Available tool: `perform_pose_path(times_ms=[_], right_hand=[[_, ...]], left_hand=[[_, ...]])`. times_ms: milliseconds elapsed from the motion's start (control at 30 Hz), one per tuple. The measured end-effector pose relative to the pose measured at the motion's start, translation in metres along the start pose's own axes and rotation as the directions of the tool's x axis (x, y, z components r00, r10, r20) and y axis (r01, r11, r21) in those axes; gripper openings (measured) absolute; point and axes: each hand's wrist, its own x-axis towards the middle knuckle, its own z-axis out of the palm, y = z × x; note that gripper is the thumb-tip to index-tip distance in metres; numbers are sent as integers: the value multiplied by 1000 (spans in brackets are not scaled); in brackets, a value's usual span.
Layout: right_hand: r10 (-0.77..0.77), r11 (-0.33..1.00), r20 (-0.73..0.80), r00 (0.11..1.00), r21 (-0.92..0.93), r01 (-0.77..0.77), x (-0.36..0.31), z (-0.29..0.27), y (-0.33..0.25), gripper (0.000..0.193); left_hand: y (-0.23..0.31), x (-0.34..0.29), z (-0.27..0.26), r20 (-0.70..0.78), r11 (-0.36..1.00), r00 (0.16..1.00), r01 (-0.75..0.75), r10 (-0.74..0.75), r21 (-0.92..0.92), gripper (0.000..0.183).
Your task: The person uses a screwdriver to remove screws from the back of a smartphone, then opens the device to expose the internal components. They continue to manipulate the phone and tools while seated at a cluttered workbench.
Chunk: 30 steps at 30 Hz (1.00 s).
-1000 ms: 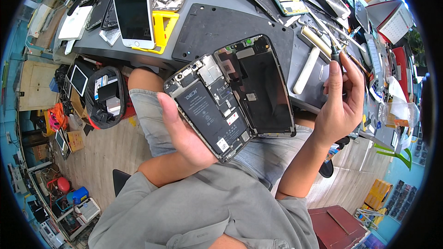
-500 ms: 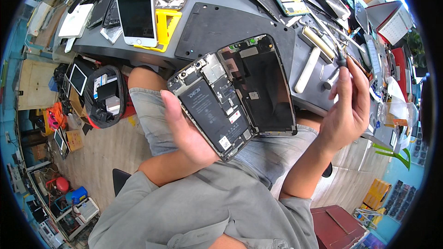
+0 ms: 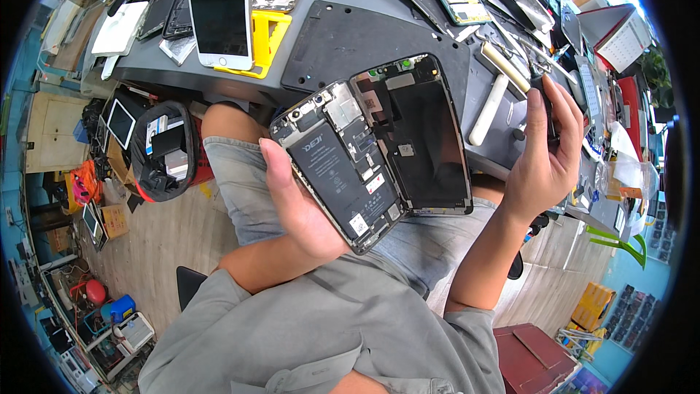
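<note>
My left hand (image 3: pixel 306 215) is closed round the edge of an opened smartphone (image 3: pixel 288 130), its thumb along the left side. In the phone body lies a black battery (image 3: pixel 324 168), with the circuit board and metal shields beside it. The phone's screen (image 3: pixel 430 153) is folded out to the right like a book cover, its inner side up, and meets the body along their shared edge. Raised at the right, apart from the phone, my right hand (image 3: pixel 543 175) grips a dark-handled screwdriver (image 3: pixel 550 113) between thumb and fingers. Its tip is hard to make out against the clutter.
A black mat (image 3: pixel 364 36) covers the desk ahead. At the left, a white tablet (image 3: pixel 219 14) stands by a yellow stand (image 3: pixel 273 36). Near my right hand lies a white-handled tool (image 3: pixel 488 111). A black-lined bin (image 3: pixel 193 164) stands on the floor at left.
My right hand has shifted slightly and turned the screwdriver; more of its dark handle shows between the fingers. The phone has moved a little to the right in view, still in my left hand.
</note>
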Motion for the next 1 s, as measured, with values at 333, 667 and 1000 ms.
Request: perform_pose_path(times_ms=[333, 667, 1000], right_hand=[[-34, 999, 17, 999, -40, 34, -6, -5, 5, 25], [-31, 999, 31, 999, -42, 32, -6, -5, 6, 25], [-27, 999, 8, 1000, -41, 27, -6, -3, 2, 24]], left_hand=[[-6, 2, 6, -31, 999, 999, -22, 23, 31, 98], [-6, 2, 11, -22, 1000, 999, -30, 30, 0, 96], [-5, 3, 5, 13, 999, 1000, -19, 18, 34, 98]])
